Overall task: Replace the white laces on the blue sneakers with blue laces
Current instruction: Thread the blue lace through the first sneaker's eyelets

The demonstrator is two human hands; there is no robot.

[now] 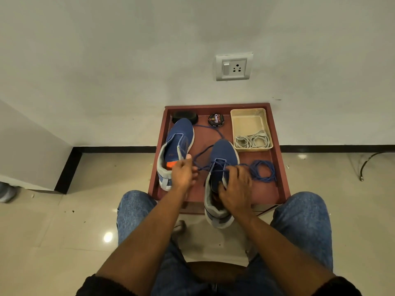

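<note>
left sneaker (175,146): blue, no lace, lies along the left edge of the desk (265,189), toe toward the far left corner, heel near the front edge
brush (184,117): black, far left corner, just behind the left sneaker's toe
left hand (182,174): fingers curled, pinching one end of the blue lace (213,133) between the two sneakers; hand overlaps the left sneaker's heel area
blue lace: runs from the left hand into the right sneaker's eyelets; a long loop trails back across the desk toward the far edge
polish tin (216,120): round, black, "Cherry" on lid, at the far edge, middle
right sneaker (222,167): blue, middle of the desk, heel overhanging the front edge; blue lace threaded through the front eyelets
right hand (236,189): fingers curled over the right sneaker's tongue and collar, gripping it
second blue lace (264,170): coiled, right side of the desk, just beside the right hand
tray (249,113): beige, far right corner
white laces (252,141): bundled in the tray's near end
</note>
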